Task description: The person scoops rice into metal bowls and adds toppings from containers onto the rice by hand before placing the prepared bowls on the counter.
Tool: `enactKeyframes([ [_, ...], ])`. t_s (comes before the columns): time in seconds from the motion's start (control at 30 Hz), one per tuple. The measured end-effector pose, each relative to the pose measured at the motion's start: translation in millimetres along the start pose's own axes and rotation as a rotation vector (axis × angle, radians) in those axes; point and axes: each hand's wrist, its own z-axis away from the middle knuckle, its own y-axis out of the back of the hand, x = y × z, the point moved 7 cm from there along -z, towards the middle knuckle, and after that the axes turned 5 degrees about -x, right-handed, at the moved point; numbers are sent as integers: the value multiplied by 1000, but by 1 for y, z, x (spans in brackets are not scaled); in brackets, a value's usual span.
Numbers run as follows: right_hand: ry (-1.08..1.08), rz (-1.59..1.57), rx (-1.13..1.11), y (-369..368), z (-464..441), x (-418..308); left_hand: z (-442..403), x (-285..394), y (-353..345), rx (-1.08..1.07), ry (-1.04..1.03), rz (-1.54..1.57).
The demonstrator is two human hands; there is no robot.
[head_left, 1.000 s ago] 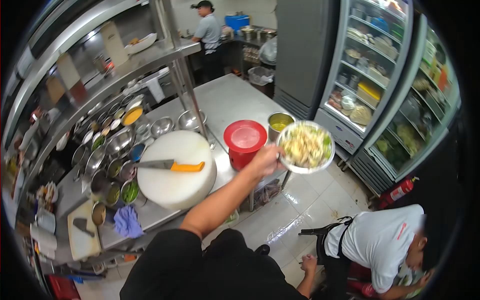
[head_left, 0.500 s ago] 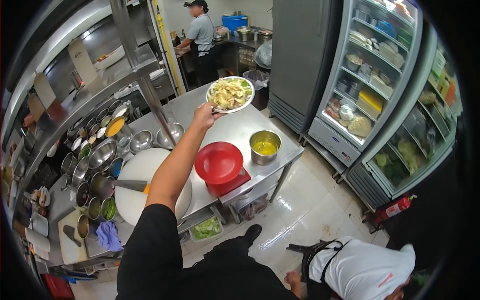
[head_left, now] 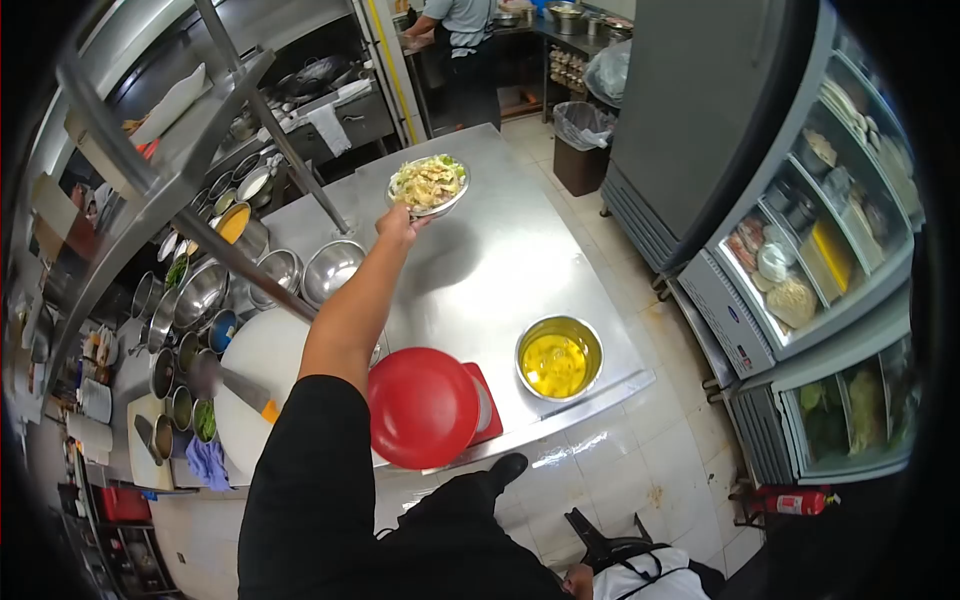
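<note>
The left hand (head_left: 398,226) is clasping the near rim of a metal bowl (head_left: 446,208), and the arm behind it is reaching out nearly straight across the counter (head_left: 500,280). The bowl is hovering over the far part of that surface, a dark shadow falling on the metal below it, and it is carrying a heap of pale, shredded-looking food (head_left: 425,183) with green pieces along one side. The right hand (head_left: 578,581) is showing only in part at the bottom of the view (too little to tell whether it is gripping anything).

Nearer the body, a red round plate (head_left: 424,408) is sitting at the counter's near edge, partly covering a red base (head_left: 494,428). To its right, well apart from the bowl, a metal pot (head_left: 592,345) is holding something yellow. Left of the forearm, an orange-handled knife (head_left: 271,411) is resting on a thick white board (head_left: 265,350), the sleeve passing close by its handle. A steel bowl (head_left: 333,270) is standing just beside the forearm, and a purple cloth (head_left: 207,462) is lying by the counter's edge. Beyond, a person in a grey shirt (head_left: 470,30) is standing at another work surface.
</note>
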Motion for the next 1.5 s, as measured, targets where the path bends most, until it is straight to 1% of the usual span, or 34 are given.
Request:
enactKeyframes([
  [0.03, 9, 6, -7, 29, -6, 2, -5, 1, 3, 47, -48, -2],
  [0.1, -182, -68, 113, 74, -22, 26, -18, -3, 9, 49, -93, 12],
  [0.17, -344, -467, 348, 111, -24, 42, -32, -4, 14, 49, -139, 22],
  [0.2, -524, -1063, 353, 107, -29, 57, -39, -4, 17, 79, -156, 33],
  [0.23, -518, -1060, 348, 117, -32, 56, -46, -3, 20, 109, -174, 46],
  [0.3, -465, -1343, 436, 143, -31, 52, -62, -4, 25, 119, -188, 46],
  [0.33, -488, -1404, 392, 137, -34, 56, -69, -2, 28, 122, -199, 48],
  [0.37, -478, -1396, 387, 121, -35, 68, -72, -1, 29, 130, -210, 51],
  [0.4, -255, -824, 319, 119, -48, 68, -72, 0, 29, 187, -215, 54],
  [0.43, -92, -237, 397, 116, -55, 64, -71, 2, 30, 247, -222, 57],
  [0.47, -92, -137, 313, 116, -59, 59, -72, 2, 30, 280, -230, 60],
  [0.53, -170, -247, 151, 123, -77, 50, -79, -1, 31, 277, -229, 123],
  [0.57, -194, -286, 113, 131, -88, 46, -96, -8, 36, 124, -211, 164],
  [0.6, -194, -305, 91, 140, -100, 42, -102, -11, 35, 13, -222, 208],
  [0.63, -183, -316, 75, 150, -113, 37, -100, -12, 39, 90, -242, 230],
  [0.7, -165, -356, 52, 172, -140, 27, -95, -11, 39, 124, -231, 288],
  [0.73, -168, -389, 49, 182, -155, 22, -78, -4, 32, 140, -227, 278],
  [0.77, -176, -435, 55, 194, -169, 17, -70, -3, 33, 229, -207, 272],
  [0.8, -185, -480, 63, 205, -183, 9, -74, -6, 36, 201, -196, 279],
  [0.87, -179, -560, 82, 230, -207, -9, -51, -5, 37, 337, -53, 309],
  [0.9, -168, -586, 92, 240, -216, -18, -41, -2, 36, 324, -14, 353],
  [0.93, -155, -603, 95, 251, -224, -28, -29, 0, 36, 389, 35, 409],
  [0.97, -139, -610, 101, 261, -229, -40, -22, 2, 37, 390, 58, 402],
  [1.0, -122, -611, 105, 269, -231, -51, -14, 6, 42, 502, 87, 336],
  [1.03, -105, -611, 108, 278, -232, -61, -21, 3, 45, 487, 67, 344],
  [1.1, -60, -586, 113, 290, -230, -84, -39, 8, 50, 349, 37, 24],
  [1.13, -35, -560, 112, 294, -227, -94, -18, 21, 40, 335, 16, 41],
  [1.2, 14, -495, 113, 296, -221, -115, 43, 49, -1, 225, -24, 149],
  [1.27, 70, -425, 105, 293, -212, -136, 94, 76, -34, -75, -217, -19],
  [1.33, 122, -355, 100, 285, -204, -156, 140, 86, -61, -367, -304, -58],
  [1.4, 177, -288, 92, 276, -190, -179, 216, 99, -73, -525, -297, 16],
  [1.47, 237, -219, 78, 264, -176, -203, 300, 112, -67, -681, -402, -13],
  [1.5, 265, -187, 69, 258, -169, -216, 338, 118, -59, -755, -386, -40],
])
